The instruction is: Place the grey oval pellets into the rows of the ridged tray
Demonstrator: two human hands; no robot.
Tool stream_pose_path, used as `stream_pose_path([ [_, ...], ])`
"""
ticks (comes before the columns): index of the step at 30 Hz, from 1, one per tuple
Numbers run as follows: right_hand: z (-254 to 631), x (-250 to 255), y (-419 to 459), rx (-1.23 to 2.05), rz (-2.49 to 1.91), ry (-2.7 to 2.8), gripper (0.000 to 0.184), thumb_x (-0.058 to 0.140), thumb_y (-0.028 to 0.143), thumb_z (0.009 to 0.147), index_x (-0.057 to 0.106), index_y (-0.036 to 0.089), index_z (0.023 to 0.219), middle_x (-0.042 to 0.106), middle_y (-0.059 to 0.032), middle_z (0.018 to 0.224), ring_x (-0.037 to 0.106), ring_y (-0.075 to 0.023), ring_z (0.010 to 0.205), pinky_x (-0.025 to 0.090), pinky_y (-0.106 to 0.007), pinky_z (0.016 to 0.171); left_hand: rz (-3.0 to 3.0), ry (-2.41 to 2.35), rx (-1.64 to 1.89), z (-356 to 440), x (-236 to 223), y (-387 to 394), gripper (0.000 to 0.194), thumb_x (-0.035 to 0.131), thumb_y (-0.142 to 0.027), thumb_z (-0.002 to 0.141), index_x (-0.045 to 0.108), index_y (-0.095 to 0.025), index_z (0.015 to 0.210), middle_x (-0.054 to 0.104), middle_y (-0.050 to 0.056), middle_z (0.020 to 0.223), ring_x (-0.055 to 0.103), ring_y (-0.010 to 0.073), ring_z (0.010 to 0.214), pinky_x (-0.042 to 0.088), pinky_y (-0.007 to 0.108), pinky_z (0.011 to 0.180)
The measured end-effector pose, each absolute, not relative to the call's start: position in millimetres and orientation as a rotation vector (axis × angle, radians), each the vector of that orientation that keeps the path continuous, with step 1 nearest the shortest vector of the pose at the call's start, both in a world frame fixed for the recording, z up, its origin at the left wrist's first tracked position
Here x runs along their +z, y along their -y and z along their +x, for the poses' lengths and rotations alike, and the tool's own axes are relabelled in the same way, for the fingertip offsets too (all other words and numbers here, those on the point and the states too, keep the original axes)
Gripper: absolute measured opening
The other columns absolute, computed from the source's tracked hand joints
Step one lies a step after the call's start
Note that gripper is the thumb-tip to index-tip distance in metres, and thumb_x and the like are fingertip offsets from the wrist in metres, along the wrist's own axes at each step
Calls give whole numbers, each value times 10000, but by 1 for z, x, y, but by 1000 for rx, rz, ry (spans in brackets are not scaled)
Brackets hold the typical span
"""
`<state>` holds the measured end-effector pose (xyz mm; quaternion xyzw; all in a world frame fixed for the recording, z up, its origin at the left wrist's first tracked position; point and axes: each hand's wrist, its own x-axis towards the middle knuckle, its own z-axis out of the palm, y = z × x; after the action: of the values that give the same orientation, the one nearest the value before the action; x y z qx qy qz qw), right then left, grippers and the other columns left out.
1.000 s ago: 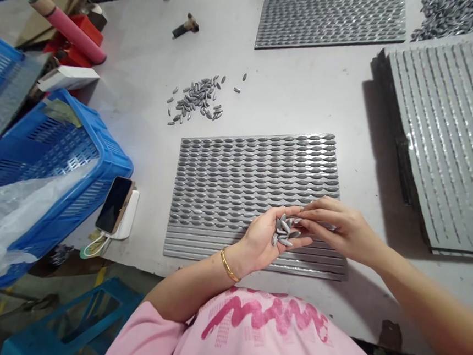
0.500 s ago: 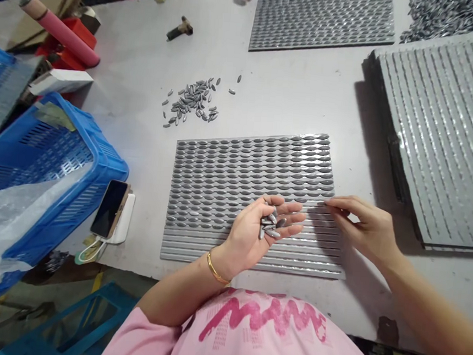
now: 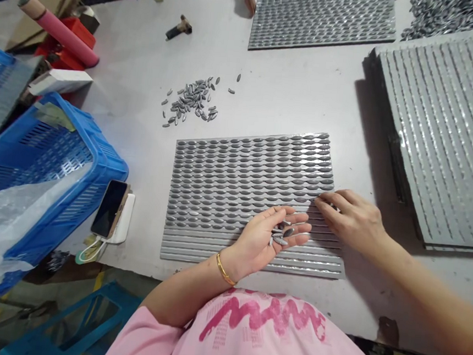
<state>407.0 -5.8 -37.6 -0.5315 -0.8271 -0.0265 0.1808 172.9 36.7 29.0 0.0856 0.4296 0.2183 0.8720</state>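
In the head view, the left hand, palm up, fingers apart, cradles grey pieces over the grooved board at five o'clock, seemingly a near supply for the right hand at three o'clock, fingertips pinched or parted, I cannot tell.

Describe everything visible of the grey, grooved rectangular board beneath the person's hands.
The grey, grooved rectangular board lies flat on the whitish table, shiny, its material unclear. Dark-grey spindle-shaped pieces line its far rows; the nearest visible grooves look bare. The right hand appears to touch it near its right edge; the left hand hides part.
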Motion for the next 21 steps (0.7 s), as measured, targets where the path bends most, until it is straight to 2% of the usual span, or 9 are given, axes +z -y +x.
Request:
stream_pose_path([
  [5,407,-27,-1,-83,-1502,2405,180,572,126,897,715,207,971,718,-72,950,588,-213,842,427,-346,693,177,-905,452,175,30,-37,169,568,-260,959,658,-128,1015,703,149,1139,723,225,940,555,421,942],
  [9,393,-12,1,170,-1436,2168,231,587,154,917,677,224,1118,713,-70,1002,611,-207,858,481,-344,724,202,-897,476,176,29,-36,174,559,-262,966,660,-134,1026,698,129,1085,703,203,921,557,417,931],
  [12,370,0,7,422,-1351,1981,293,591,162,926,638,246,1202,695,-72,1006,629,-203,880,512,-352,754,246,-914,505,178,26,-34,154,580,-242,948,682,-143,1009,666,93,1034,648,160,896,568,328,824],
  [15,348,4,13,441,-1426,1926,271,593,188,934,651,253,1191,679,-63,938,618,-206,841,508,-363,728,269,-938,517,181,22,-31,164,589,-238,930,712,-163,1006,622,53,974,575,116,836,503,215,672],
  [21,333,-2,19,463,-1527,1913,289,587,234,946,639,240,1229,664,-92,986,614,-223,868,525,-382,726,240,-964,488,186,18,-27,174,628,-253,879,738,-205,1005,657,38,1046,547,107,823,449,206,668],
])
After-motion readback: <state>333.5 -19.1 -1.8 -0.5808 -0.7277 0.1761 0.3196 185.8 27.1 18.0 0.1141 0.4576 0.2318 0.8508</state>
